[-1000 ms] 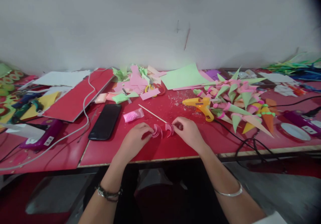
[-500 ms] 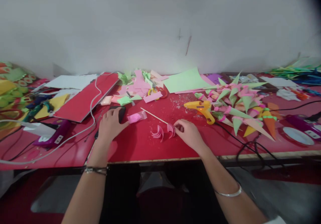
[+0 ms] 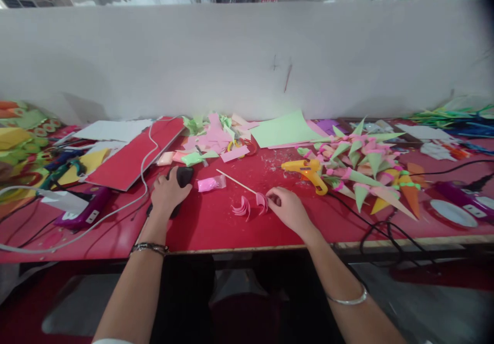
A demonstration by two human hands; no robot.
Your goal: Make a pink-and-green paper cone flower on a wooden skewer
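Observation:
My left hand (image 3: 169, 192) rests with fingers spread over a flat black object (image 3: 183, 177), possibly a phone, partly covered by the hand. Beside it lies a small clear packet of bright pink material (image 3: 210, 183). Fingers curled together, my right hand (image 3: 286, 206) is at the edge of some curled pink paper strips (image 3: 262, 203); anything within its fingertips is hidden. A second bunch of curled pink strips (image 3: 242, 207) lies just left of them. One end of a thin wooden stick (image 3: 235, 180) reaches the strips by my right hand.
A yellow glue gun (image 3: 309, 172) lies right of centre, by a pile of pink and green paper cones (image 3: 360, 161). Paper scraps (image 3: 214, 138) and a green sheet (image 3: 283, 129) lie behind. On the left are a red board (image 3: 135, 154), white cable and purple power strip (image 3: 90, 210).
My left hand has settled onto the black object, its fingers spreading over it. My right hand stays by the pink strips. The camera view has tilted up slightly.

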